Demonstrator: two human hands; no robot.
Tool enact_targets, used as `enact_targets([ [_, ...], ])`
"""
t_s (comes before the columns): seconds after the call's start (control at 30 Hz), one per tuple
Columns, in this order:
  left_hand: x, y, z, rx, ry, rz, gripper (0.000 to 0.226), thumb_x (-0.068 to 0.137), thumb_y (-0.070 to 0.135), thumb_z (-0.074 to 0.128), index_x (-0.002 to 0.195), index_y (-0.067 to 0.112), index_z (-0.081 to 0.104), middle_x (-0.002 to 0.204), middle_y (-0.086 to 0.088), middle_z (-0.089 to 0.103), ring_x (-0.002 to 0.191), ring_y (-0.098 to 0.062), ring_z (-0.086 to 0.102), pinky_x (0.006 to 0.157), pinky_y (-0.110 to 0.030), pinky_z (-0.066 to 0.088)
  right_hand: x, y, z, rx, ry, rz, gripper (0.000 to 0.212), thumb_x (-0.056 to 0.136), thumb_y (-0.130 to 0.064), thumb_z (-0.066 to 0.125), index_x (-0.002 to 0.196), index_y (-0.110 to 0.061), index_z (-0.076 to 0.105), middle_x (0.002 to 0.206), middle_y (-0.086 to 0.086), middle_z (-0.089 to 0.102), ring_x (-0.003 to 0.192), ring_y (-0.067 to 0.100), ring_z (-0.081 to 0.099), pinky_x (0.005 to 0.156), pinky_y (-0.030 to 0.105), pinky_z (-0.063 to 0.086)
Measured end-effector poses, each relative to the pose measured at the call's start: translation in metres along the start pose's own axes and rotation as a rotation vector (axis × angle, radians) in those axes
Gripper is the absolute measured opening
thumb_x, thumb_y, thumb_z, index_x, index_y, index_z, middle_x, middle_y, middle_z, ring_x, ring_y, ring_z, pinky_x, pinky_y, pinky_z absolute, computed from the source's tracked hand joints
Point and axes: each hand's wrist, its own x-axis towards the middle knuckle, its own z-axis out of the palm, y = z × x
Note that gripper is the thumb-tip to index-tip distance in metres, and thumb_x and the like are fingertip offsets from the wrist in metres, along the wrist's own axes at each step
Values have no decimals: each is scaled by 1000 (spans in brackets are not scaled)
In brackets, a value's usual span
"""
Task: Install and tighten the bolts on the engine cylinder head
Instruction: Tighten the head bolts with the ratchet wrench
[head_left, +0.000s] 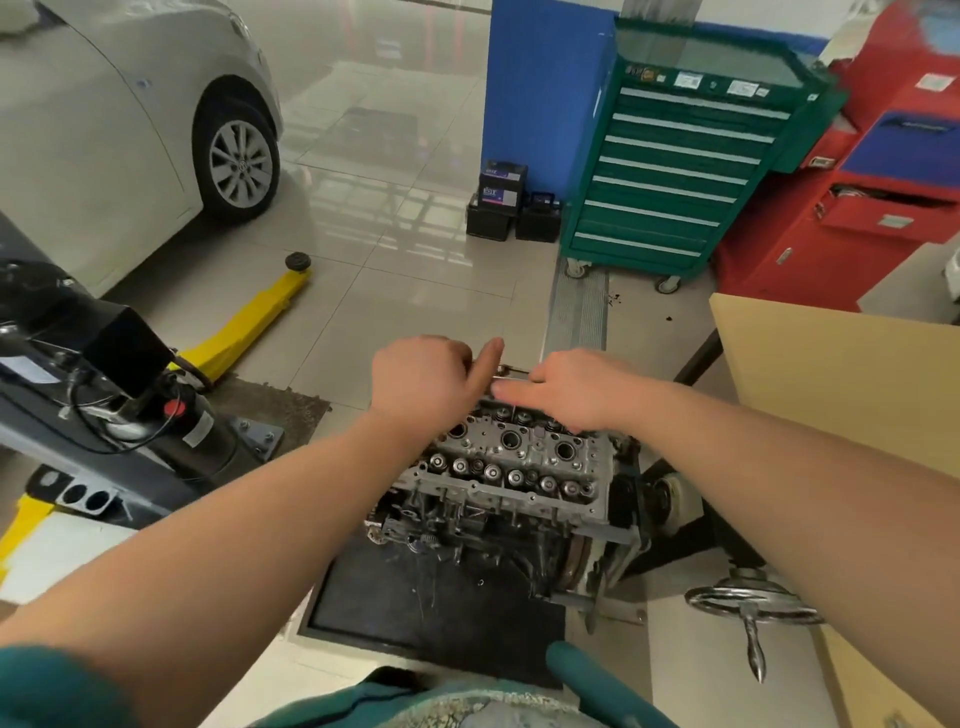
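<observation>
The engine cylinder head (514, 462) sits on a stand in the middle of the view, its grey top face showing valve springs and round bores. Both my hands reach over its far edge. My left hand (421, 379) is curled, thumb stretched toward a thin metal tool (511, 371) that spans between the hands. My right hand (566, 392) lies over the tool's other end and the head's far right corner, fingers pointing left. What the tool sits on is hidden by the hands. No loose bolts are visible.
A handwheel (748, 605) of the engine stand sticks out at lower right. A black mat (431, 608) lies under the engine. A lift post with yellow arm (249, 322) stands left, a green tool cabinet (675, 156) behind, a wooden board (831, 374) right, a white car (130, 119) far left.
</observation>
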Motion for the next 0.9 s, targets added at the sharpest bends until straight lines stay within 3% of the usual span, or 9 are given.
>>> enact_targets([
  [0.13,0,-13,-1,-4,39,99,78,100,70,27,49,18,53,44,3,46,41,-16,47,49,-22,23,-17,-17,13,9,47,117,90,78,-99,23,77,-20,67,63,-4,63,61,19,64,62,33,50],
  [0.23,-2,-20,-4,-111,31,231,78,100,68,30,50,15,57,45,2,48,44,-20,50,46,-26,35,-37,-25,28,50,69,141,73,90,-86,27,81,-22,62,80,0,67,79,25,66,77,41,53],
  [0.33,-5,-28,-9,-190,14,368,72,103,61,39,53,14,62,47,1,50,45,-24,51,46,-33,44,-59,-24,42,201,-8,40,41,99,-62,47,87,-24,58,79,-1,67,71,20,67,61,40,50],
  [0.43,-7,-28,-12,-178,-11,385,73,102,62,39,54,13,63,47,0,51,46,-24,53,47,-35,46,-68,-10,45,530,-184,-25,24,102,-45,58,105,-21,59,78,4,73,65,21,73,74,57,63],
  [0.5,-11,-24,-12,-144,-33,342,72,102,62,36,57,13,65,50,-1,54,49,-23,54,50,-37,48,-65,4,41,750,-373,-55,30,101,-42,62,114,-16,56,83,13,73,65,28,71,70,59,60],
  [0.63,-19,-20,-11,-144,-52,246,70,98,66,35,60,18,70,53,0,60,52,-20,59,50,-31,44,-58,16,43,981,-633,-93,30,105,-33,63,114,-6,55,79,23,65,53,25,64,51,33,56],
  [0.77,-18,-6,-17,-417,-150,-138,71,92,78,46,62,20,73,52,3,68,44,-8,62,53,-24,46,-59,21,54,1197,-634,-117,17,105,-21,61,99,-6,57,64,12,55,40,15,54,40,27,50],
  [0.83,-15,1,-16,-591,-137,-350,72,92,78,50,66,14,72,55,2,71,41,-5,64,55,-28,47,-62,21,59,1256,-613,-118,24,104,-18,61,113,4,55,63,11,51,38,13,50,38,25,46],
  [0.9,-12,5,-17,-545,-87,-441,75,93,76,49,67,8,69,53,1,70,37,-6,60,54,-33,50,-66,20,63,1293,-567,-111,43,102,-14,62,134,11,48,65,12,49,38,13,48,37,25,43],
])
